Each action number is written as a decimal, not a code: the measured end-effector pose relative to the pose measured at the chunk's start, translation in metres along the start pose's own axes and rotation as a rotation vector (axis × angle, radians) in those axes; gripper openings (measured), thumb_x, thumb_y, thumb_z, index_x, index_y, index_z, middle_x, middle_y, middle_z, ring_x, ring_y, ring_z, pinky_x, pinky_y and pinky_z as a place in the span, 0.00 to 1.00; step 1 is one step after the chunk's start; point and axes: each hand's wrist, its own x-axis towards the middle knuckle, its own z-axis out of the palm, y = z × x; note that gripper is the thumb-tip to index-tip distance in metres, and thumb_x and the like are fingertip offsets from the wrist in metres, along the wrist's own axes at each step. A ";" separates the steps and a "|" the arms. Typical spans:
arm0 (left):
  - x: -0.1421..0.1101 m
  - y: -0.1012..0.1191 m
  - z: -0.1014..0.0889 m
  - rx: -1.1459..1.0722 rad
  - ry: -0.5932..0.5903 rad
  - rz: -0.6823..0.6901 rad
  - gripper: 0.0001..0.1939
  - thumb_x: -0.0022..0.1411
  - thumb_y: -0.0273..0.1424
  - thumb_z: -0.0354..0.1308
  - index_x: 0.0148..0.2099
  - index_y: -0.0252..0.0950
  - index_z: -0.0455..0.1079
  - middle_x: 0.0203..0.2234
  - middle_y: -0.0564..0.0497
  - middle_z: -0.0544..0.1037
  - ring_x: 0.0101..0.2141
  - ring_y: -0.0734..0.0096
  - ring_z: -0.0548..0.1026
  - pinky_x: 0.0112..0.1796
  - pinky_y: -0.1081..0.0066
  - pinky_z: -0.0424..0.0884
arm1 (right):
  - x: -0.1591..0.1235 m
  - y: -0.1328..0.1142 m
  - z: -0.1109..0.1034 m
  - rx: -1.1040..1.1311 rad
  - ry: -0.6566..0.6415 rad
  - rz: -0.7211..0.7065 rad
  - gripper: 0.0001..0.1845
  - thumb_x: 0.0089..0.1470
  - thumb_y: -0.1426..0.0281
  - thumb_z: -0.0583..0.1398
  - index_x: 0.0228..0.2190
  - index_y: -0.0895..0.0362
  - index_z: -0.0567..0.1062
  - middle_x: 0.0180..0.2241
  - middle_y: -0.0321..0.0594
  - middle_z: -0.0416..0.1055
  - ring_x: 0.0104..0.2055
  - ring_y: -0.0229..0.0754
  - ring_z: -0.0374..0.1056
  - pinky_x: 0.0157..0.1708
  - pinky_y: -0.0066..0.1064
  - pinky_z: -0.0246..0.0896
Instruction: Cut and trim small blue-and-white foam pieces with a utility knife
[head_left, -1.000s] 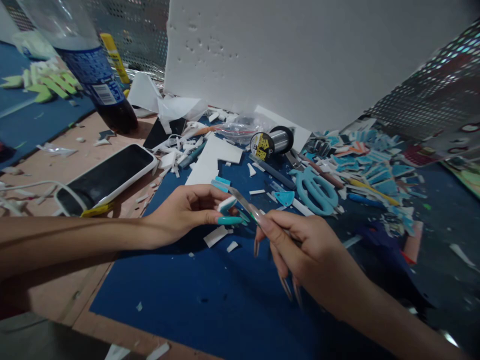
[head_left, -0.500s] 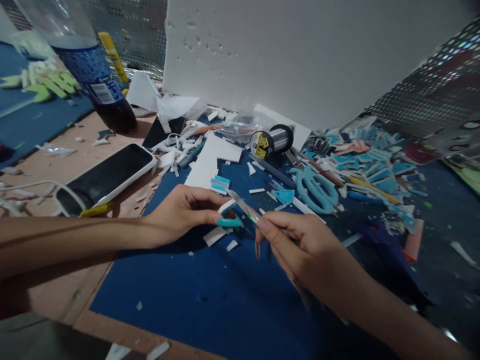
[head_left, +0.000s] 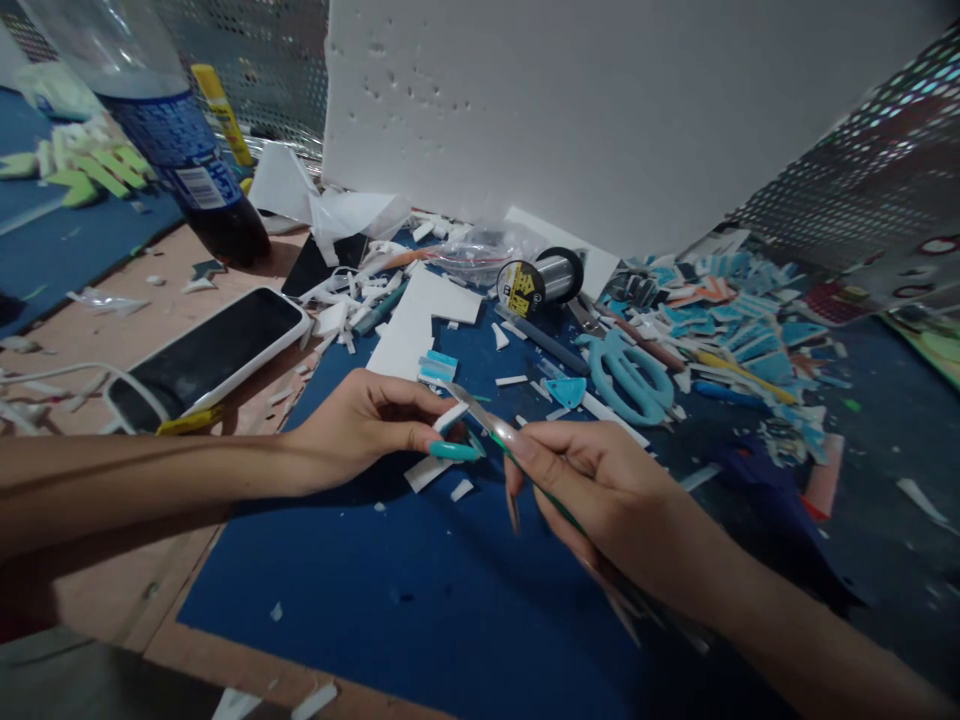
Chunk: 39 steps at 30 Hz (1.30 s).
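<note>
One white piece (head_left: 451, 416), pinched at mid-frame, and the knife (head_left: 474, 408) is right up against it! Light, shallow strokes look best on something this small, edge angled away from the thumb, grip kept well back. Left hand (head_left: 371, 425): fingers drawn narrow, thumb and forefinger holding the piece. Right hand (head_left: 607, 480): fingers wrapped close on the knife, its tip slanting up and left; whether it bites, I can't tell from here. Just below, scraps (head_left: 429, 473) on the mat (head_left: 360, 600); just above, a blue bit (head_left: 439, 366) by the white sheet (head_left: 405, 330). Right of centre, scissors (head_left: 634, 380), the spool (head_left: 540, 282) up beyond them, and a blue-and-white heap (head_left: 739, 310) spreads toward the upper right. Over left, the phone (head_left: 214, 350) lies on the desk (head_left: 142, 310), and the bottle (head_left: 169, 140) leans into the upper left; across the top, a board (head_left: 562, 100).
</note>
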 end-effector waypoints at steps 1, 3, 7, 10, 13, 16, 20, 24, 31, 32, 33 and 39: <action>0.000 0.000 0.000 -0.002 -0.004 0.001 0.14 0.51 0.16 0.63 0.34 0.40 0.81 0.29 0.56 0.82 0.31 0.82 0.78 0.35 0.87 0.74 | 0.000 0.000 0.000 0.013 -0.001 -0.003 0.21 0.61 0.61 0.51 0.20 0.56 0.66 0.04 0.25 0.52 0.05 0.27 0.45 0.06 0.18 0.41; 0.000 0.000 0.000 -0.001 -0.004 0.007 0.14 0.51 0.16 0.63 0.34 0.41 0.81 0.30 0.57 0.82 0.31 0.82 0.78 0.35 0.88 0.73 | 0.001 0.001 0.001 0.037 -0.008 -0.007 0.21 0.61 0.60 0.52 0.20 0.56 0.66 0.04 0.25 0.52 0.05 0.27 0.44 0.06 0.18 0.41; -0.001 0.000 -0.001 0.005 0.004 0.023 0.15 0.51 0.15 0.63 0.34 0.40 0.81 0.31 0.57 0.83 0.33 0.81 0.78 0.36 0.88 0.73 | 0.003 0.004 0.002 0.090 -0.045 -0.036 0.21 0.61 0.59 0.51 0.20 0.56 0.66 0.05 0.25 0.53 0.04 0.28 0.45 0.05 0.18 0.42; -0.002 0.000 -0.001 0.000 -0.015 0.032 0.15 0.51 0.15 0.63 0.35 0.40 0.81 0.31 0.57 0.83 0.32 0.81 0.78 0.35 0.88 0.73 | 0.004 0.004 0.002 0.113 -0.054 -0.044 0.21 0.62 0.61 0.51 0.20 0.56 0.66 0.05 0.25 0.54 0.05 0.27 0.46 0.05 0.18 0.42; -0.002 0.000 -0.002 -0.007 -0.029 0.039 0.16 0.52 0.15 0.63 0.35 0.42 0.81 0.32 0.57 0.82 0.33 0.81 0.78 0.35 0.88 0.73 | 0.005 0.003 0.004 0.124 -0.056 -0.047 0.21 0.62 0.63 0.50 0.20 0.57 0.66 0.05 0.25 0.54 0.05 0.27 0.46 0.06 0.18 0.41; -0.001 0.000 -0.001 -0.010 -0.022 0.034 0.16 0.52 0.15 0.63 0.35 0.42 0.81 0.31 0.57 0.83 0.32 0.81 0.78 0.35 0.88 0.73 | 0.005 0.003 0.005 0.139 -0.052 -0.046 0.20 0.63 0.63 0.50 0.21 0.57 0.66 0.05 0.25 0.53 0.05 0.27 0.45 0.06 0.17 0.41; 0.000 0.000 0.000 -0.001 -0.005 0.029 0.15 0.50 0.15 0.63 0.34 0.41 0.81 0.29 0.56 0.82 0.31 0.81 0.78 0.34 0.88 0.73 | 0.005 0.005 0.005 0.163 -0.077 -0.072 0.20 0.63 0.62 0.50 0.21 0.57 0.66 0.05 0.24 0.53 0.05 0.26 0.45 0.06 0.17 0.43; 0.000 0.000 0.001 0.017 0.007 0.037 0.14 0.49 0.15 0.64 0.33 0.39 0.81 0.29 0.55 0.82 0.31 0.80 0.78 0.34 0.87 0.73 | 0.005 0.006 0.007 0.163 -0.075 -0.081 0.20 0.63 0.62 0.50 0.21 0.57 0.66 0.05 0.24 0.52 0.05 0.26 0.45 0.06 0.17 0.42; 0.000 0.002 0.002 0.058 0.018 0.057 0.11 0.49 0.17 0.65 0.32 0.38 0.81 0.28 0.52 0.82 0.31 0.74 0.77 0.34 0.79 0.75 | 0.005 0.005 0.010 0.171 -0.084 -0.088 0.20 0.63 0.63 0.49 0.22 0.57 0.66 0.06 0.23 0.53 0.05 0.26 0.46 0.07 0.17 0.42; 0.000 0.003 0.002 0.063 0.016 0.063 0.10 0.49 0.18 0.66 0.32 0.38 0.81 0.28 0.52 0.82 0.31 0.74 0.77 0.34 0.78 0.75 | 0.005 0.005 0.010 0.172 -0.082 -0.085 0.20 0.63 0.63 0.49 0.22 0.57 0.66 0.06 0.23 0.53 0.05 0.26 0.45 0.07 0.17 0.41; 0.000 0.003 0.002 0.068 0.016 0.070 0.10 0.49 0.19 0.67 0.32 0.38 0.81 0.28 0.51 0.82 0.31 0.73 0.77 0.34 0.77 0.75 | 0.005 0.005 0.011 0.173 -0.079 -0.080 0.20 0.63 0.63 0.49 0.22 0.57 0.66 0.06 0.23 0.53 0.05 0.26 0.45 0.07 0.17 0.41; 0.002 0.004 0.004 0.067 0.016 0.085 0.14 0.48 0.15 0.64 0.32 0.39 0.81 0.25 0.53 0.81 0.30 0.74 0.75 0.34 0.76 0.73 | 0.007 0.004 0.013 0.178 -0.078 -0.093 0.21 0.62 0.60 0.50 0.22 0.58 0.66 0.06 0.24 0.52 0.06 0.26 0.43 0.07 0.17 0.40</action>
